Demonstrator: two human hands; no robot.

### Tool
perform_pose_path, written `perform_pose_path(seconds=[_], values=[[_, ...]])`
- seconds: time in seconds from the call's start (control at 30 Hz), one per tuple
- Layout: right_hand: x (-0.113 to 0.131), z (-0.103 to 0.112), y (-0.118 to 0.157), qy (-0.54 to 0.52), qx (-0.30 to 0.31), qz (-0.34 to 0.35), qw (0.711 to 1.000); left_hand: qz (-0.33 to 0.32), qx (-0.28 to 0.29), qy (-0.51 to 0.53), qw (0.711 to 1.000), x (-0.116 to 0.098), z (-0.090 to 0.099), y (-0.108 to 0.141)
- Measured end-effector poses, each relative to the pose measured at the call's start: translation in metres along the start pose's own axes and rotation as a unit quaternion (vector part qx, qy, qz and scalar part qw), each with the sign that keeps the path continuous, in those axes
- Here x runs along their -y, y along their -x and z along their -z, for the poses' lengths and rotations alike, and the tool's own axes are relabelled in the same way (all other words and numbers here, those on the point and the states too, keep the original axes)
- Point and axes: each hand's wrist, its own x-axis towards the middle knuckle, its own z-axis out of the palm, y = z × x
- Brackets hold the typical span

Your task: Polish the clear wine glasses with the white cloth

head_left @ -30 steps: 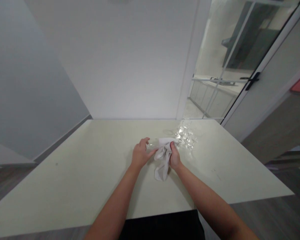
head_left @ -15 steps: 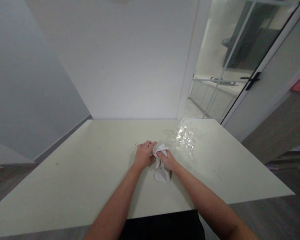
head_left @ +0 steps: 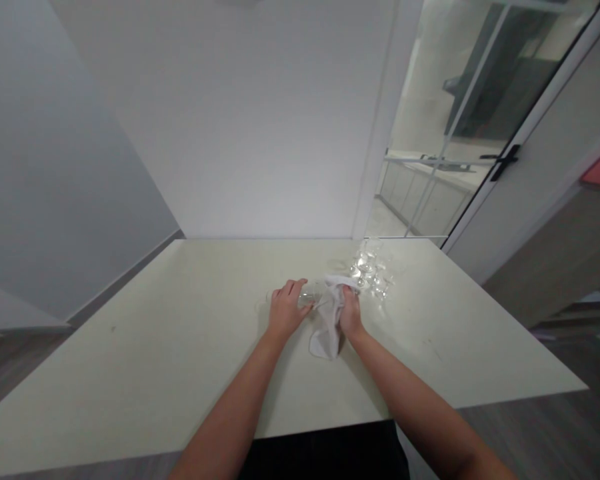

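My left hand is wrapped round a clear glass that lies on its side, its bowl pointing right and its foot showing faintly left of my fingers. Just to the right, my right hand grips a white cloth, which hangs down toward the table between the two hands. The upper part of the cloth is beside the rim of the glass. Whether they touch is too blurred to tell.
A cluster of several clear glasses stands at the back right of the white table, close behind my right hand. The wall rises at the table's back edge. A glass-paned door is at the right.
My right hand has moved right and slightly up with the cloth, away from my left hand. More of the glass now shows between the hands.
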Motion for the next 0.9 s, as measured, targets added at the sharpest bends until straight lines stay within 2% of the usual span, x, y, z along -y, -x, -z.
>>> perform_pose_path(seconds=[0.1,0.33,0.43,0.57,0.77,0.9], values=[[0.0,-0.006,0.003,-0.012,-0.027,0.001,1.0,-0.008,0.012,-0.011,1.0,-0.003,-0.001,0.001],[-0.001,-0.01,0.015,0.048,0.07,0.04,0.996,0.014,0.004,-0.014,1.0,0.0,-0.001,0.0],[0.001,-0.009,0.012,0.077,0.142,0.05,0.986,0.02,0.005,-0.025,0.999,0.001,0.002,-0.001],[0.004,-0.008,0.009,0.091,0.244,0.069,0.963,-0.01,0.026,-0.061,0.998,-0.002,0.007,0.0],[0.001,-0.007,0.01,0.112,0.267,0.066,0.955,-0.07,0.027,-0.093,0.993,-0.004,0.011,0.002],[-0.003,-0.005,0.008,0.099,0.278,0.05,0.954,-0.069,0.03,-0.09,0.993,-0.005,0.009,0.002]])
